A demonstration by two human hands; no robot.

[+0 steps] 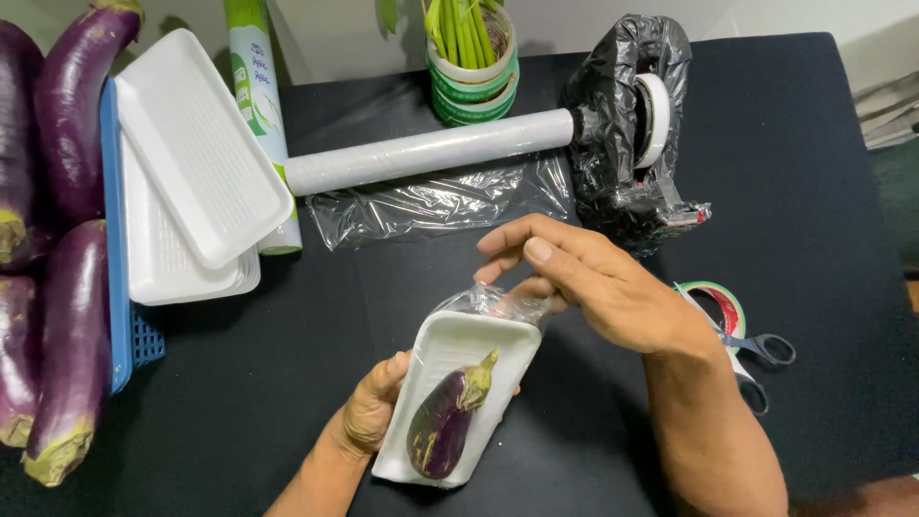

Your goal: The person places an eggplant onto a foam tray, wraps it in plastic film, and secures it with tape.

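While wrapped: 1 eggplant (443, 424), 1 tray (450, 347), 2 hands (603, 284).

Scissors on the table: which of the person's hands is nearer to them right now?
Right. The right hand pinches film at the foam tray's far end, with the scissors just beside its wrist. The left hand grips the tray's opposite edge, farther away.
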